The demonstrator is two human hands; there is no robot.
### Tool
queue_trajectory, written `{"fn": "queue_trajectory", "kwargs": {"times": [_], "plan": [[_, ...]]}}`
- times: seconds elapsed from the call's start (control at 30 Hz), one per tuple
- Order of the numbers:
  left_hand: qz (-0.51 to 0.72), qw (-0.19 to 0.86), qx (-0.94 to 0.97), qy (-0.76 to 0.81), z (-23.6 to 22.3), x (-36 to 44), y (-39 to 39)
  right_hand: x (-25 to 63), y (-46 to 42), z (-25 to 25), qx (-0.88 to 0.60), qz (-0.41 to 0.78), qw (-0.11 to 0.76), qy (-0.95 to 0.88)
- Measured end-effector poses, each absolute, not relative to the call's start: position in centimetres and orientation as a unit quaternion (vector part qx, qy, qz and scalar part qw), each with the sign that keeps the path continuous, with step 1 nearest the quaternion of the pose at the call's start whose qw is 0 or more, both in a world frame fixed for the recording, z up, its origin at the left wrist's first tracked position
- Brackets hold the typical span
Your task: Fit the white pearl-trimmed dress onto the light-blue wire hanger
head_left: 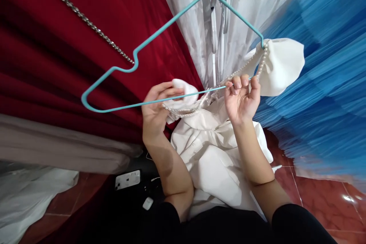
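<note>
A light-blue clothes hanger (168, 23) spans the upper middle, its neck running out of the top edge. From its right notch hangs a pearl strap (262, 61) of a white dress (211, 164), with a puffy white sleeve (286, 66) beside it. My right hand (242, 99) has its fingers curled over the hanger's lower bar, close to that strap. Behind the same bar, my left hand (156, 108) grips the dress by its other sleeve and pearl strap. The hanger's left notch has no strap on it. The dress body droops below both hands.
Dark red fabric (94, 4) hangs at left, with a bead chain (82, 15) across it. White fabric (257, 0) hangs behind, blue tulle (323, 84) at right. A phone (127, 180) and a small white case (148, 203) lie on a black surface at lower left.
</note>
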State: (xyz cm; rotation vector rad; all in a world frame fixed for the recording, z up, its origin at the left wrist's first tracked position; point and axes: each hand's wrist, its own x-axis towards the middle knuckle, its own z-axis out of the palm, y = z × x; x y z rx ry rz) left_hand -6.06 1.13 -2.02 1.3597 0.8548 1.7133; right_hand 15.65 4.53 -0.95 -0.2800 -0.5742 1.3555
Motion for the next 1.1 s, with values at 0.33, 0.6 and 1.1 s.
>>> {"fn": "queue_trajectory", "kwargs": {"times": [0.33, 0.6, 1.1], "plan": [[0.818, 0.363, 0.389, 0.218, 1.4, 2.9, 1.3, 18.3, 2.2, -0.2, -0.306, 0.521, 0.599, -0.526], [0.811, 0.376, 0.384, 0.231, 0.8, 2.7, 1.8, 21.4, 1.1, 4.8, -0.411, 0.119, 0.662, -0.615], [0.793, 0.418, 0.405, 0.18, 0.9, -0.4, 3.7, 27.1, 10.6, 4.3, -0.415, 0.128, 0.735, -0.52]]}}
